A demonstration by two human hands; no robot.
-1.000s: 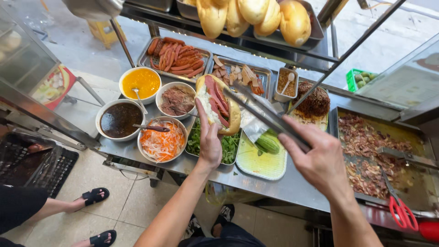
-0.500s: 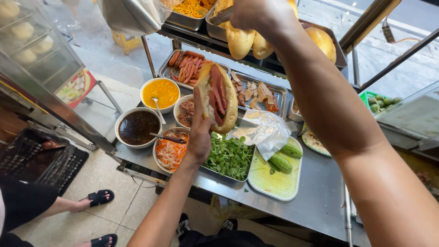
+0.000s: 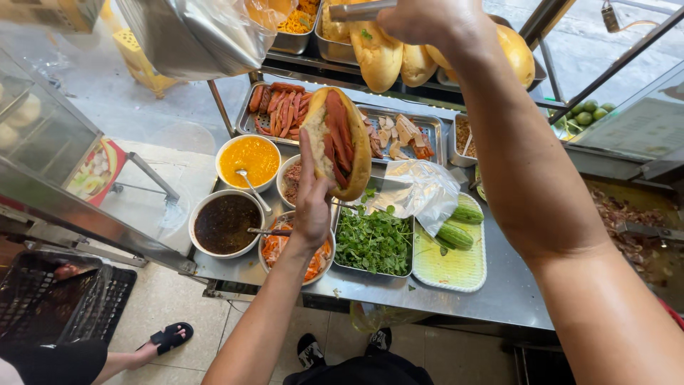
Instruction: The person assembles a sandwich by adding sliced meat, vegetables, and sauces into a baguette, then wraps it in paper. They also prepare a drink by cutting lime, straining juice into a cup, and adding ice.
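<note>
Two hands are busy: my left hand [image 3: 311, 203] cradles the split sandwich roll [image 3: 337, 140], already lined with sliced meat, above the worktop [image 3: 470, 303], its grip closed around the crust. My right hand [image 3: 427, 21] clasps metal tongs [image 3: 360, 10] up at the shelf trays. I judge filling is midway; a steady pick comes next.

Left hand [image 3: 311, 207] holds filled baguette [image 3: 338, 139]; right hand [image 3: 420, 20] grips tongs [image 3: 360, 10]
</note>
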